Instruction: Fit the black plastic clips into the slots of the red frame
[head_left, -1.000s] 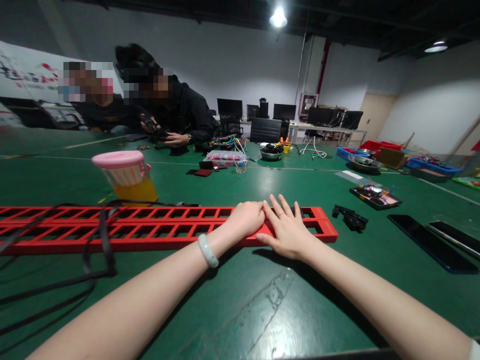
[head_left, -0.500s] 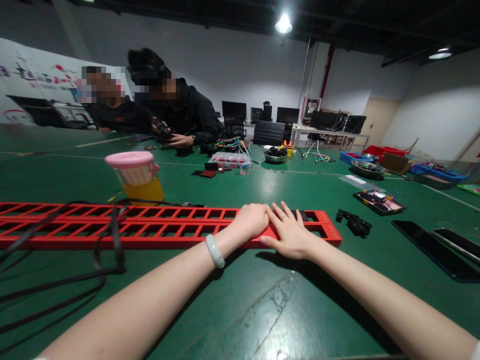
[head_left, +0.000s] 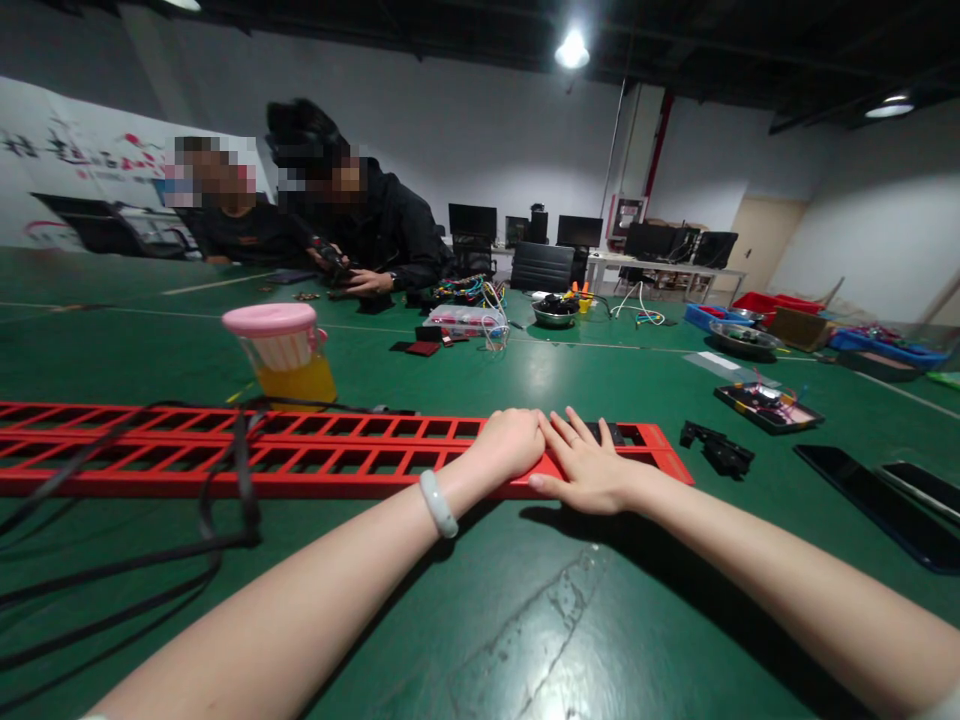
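Observation:
A long red slotted frame (head_left: pixel 300 486) with two rows of openings lies across the green table. Near its right end my left hand (head_left: pixel 512 443) rests on it, fingers curled under, so whatever they may grip is hidden. My right hand (head_left: pixel 589 468) lies beside it with fingers spread, pressing on the frame and touching the left knuckles. A small black part (head_left: pixel 616 434) sits in a slot just beyond the right fingertips. Black cable (head_left: pixel 244 470) runs over the frame's left portion and loops onto the table.
A pink-lidded cup of orange liquid (head_left: pixel 289 360) stands behind the frame. To the right lie a black bracket-like part (head_left: pixel 718 449), a dark phone (head_left: pixel 870 500) and a tray with wires (head_left: pixel 769 405). Across the table a person in black (head_left: pixel 397 220) handles a dark object.
The view has shifted slightly, so everything sits a little further right. Both hands keep the same pose on the red frame.

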